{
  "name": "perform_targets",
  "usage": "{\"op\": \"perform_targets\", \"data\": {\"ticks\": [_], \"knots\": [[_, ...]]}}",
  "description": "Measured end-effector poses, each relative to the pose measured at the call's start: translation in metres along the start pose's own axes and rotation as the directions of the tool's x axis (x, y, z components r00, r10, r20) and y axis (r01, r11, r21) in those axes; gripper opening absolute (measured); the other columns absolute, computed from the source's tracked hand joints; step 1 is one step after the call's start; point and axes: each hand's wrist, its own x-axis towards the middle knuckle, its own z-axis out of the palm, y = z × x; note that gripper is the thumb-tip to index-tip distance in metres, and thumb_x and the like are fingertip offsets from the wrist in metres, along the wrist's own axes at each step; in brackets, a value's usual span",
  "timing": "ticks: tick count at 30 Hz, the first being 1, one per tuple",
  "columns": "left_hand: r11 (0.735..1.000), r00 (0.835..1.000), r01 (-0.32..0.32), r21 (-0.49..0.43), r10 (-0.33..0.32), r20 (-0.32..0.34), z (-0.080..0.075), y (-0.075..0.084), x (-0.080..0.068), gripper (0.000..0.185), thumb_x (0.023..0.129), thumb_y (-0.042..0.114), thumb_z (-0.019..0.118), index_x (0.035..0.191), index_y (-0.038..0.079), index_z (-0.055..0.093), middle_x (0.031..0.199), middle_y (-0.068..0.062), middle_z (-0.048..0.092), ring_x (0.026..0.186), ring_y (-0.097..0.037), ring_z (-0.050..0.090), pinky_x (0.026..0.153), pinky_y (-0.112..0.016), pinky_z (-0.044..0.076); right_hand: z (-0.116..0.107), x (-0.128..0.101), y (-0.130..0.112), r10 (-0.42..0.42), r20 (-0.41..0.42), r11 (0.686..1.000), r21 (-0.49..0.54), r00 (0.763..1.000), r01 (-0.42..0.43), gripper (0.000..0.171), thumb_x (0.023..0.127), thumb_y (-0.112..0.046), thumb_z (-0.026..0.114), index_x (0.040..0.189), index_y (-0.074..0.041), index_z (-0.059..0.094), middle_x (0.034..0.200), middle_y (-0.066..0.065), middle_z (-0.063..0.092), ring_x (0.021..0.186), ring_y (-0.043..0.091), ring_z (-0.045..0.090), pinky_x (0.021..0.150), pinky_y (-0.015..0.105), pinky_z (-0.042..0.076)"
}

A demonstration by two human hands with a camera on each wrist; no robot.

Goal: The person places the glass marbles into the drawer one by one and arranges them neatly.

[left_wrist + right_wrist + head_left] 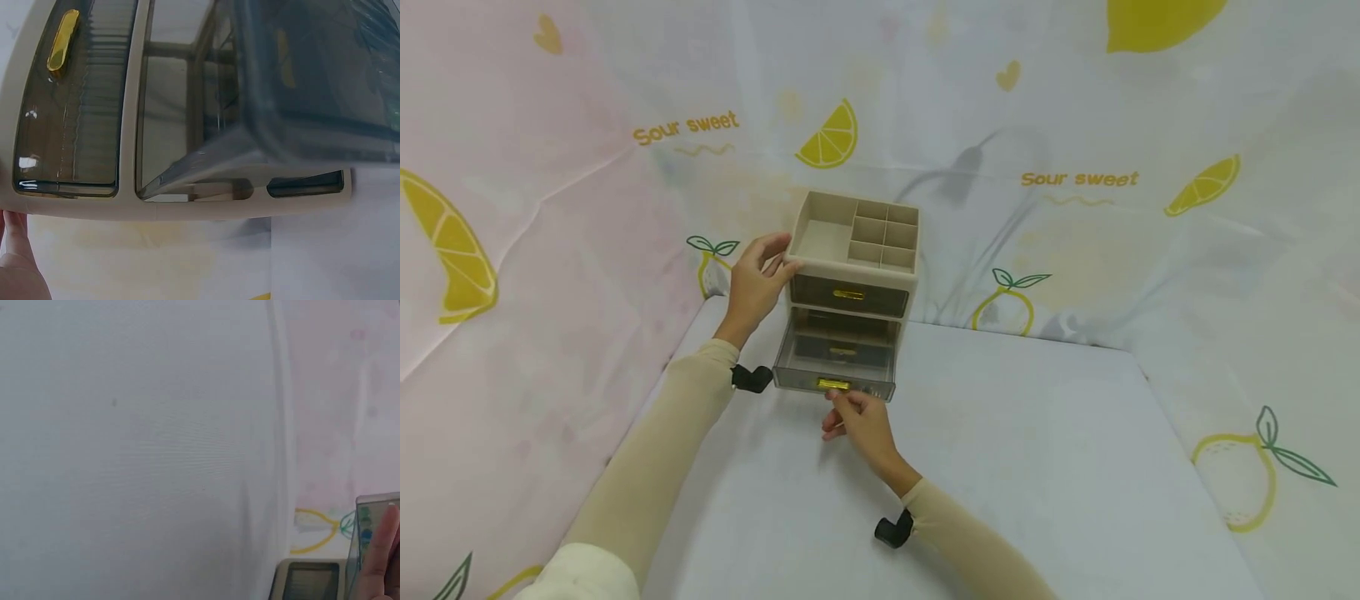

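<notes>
A beige desktop drawer organizer (pixel 853 268) stands near the back of the white surface, its top split into a large bay and several small ones. Its upper smoky drawer (pixel 880 297) with a gold handle is closed. Below that, a clear grey drawer (pixel 790 377) is pulled well out; another gold handle shows through it. My left hand (pixel 758 279) grips the organizer's upper left side, thumb at the front edge. At the pulled-out drawer's gold handle (pixel 833 384), my right hand (pixel 867 427) pinches with thumb and finger. In the right wrist view, fingers (pixel 378 556) overlap the drawer front.
White cloth covers the table (pixel 1015 467). Behind and to the left hangs a lemon-print curtain (pixel 880 100), close to the organizer's back. A black wrist mount (pixel 751 378) sits on the left sleeve, beside the open drawer; another (pixel 893 530) is on the right sleeve.
</notes>
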Motion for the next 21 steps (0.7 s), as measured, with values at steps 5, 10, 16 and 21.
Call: {"op": "perform_targets", "data": {"ticks": [5, 10, 16, 21], "knots": [[1.000, 1.000, -0.005, 0.002, 0.005, -0.004, 0.001, -0.001, 0.000, 0.048, 0.086, -0.001, 0.072, 0.129, -0.012, 0.053, 0.132, -0.025, 0.053, 0.127, -0.033, 0.049, 0.111, -0.037, 0.041, 0.005, -0.003, -0.019, 0.019, -0.040, 0.999, 0.040, 0.999, -0.017, 0.028, 0.101, -0.016, 0.054, 0.102, 0.009, 0.068, 0.068, 0.016, 0.066, 0.061, 0.024, 0.067, 0.061, 0.043, 0.063], [1.000, 1.000, -0.010, -0.004, 0.010, -0.004, 0.001, -0.001, 0.001, 0.048, 0.086, -0.002, 0.072, 0.129, -0.012, 0.053, 0.132, -0.026, 0.052, 0.129, -0.032, 0.049, 0.110, -0.036, 0.042, 0.006, -0.001, -0.025, 0.039, -0.056, 0.998, 0.059, 0.998, -0.035, 0.028, 0.101, -0.015, 0.055, 0.100, 0.009, 0.069, 0.066, 0.013, 0.065, 0.060, 0.022, 0.066, 0.062, 0.040, 0.064], [1.000, 1.000, -0.016, -0.007, 0.016, -0.004, 0.000, -0.002, 0.001, 0.047, 0.087, -0.001, 0.071, 0.128, -0.012, 0.053, 0.132, -0.025, 0.052, 0.130, -0.031, 0.047, 0.111, -0.035, 0.042, 0.001, 0.018, -0.005, 0.035, -0.061, 0.995, 0.100, 0.998, -0.029, 0.033, 0.101, -0.021, 0.057, 0.103, 0.010, 0.068, 0.065, 0.009, 0.064, 0.060, 0.019, 0.065, 0.060, 0.037, 0.064], [1.000, 1.000, -0.017, -0.006, 0.017, -0.002, 0.000, -0.004, 0.001, 0.047, 0.087, -0.001, 0.071, 0.128, -0.013, 0.052, 0.131, -0.026, 0.052, 0.130, -0.031, 0.047, 0.111, -0.035, 0.042, -0.001, 0.029, -0.002, 0.027, -0.069, 0.994, 0.111, 0.997, -0.019, 0.041, 0.099, -0.026, 0.059, 0.106, 0.014, 0.065, 0.064, 0.007, 0.065, 0.062, 0.017, 0.065, 0.061, 0.036, 0.064]]}}
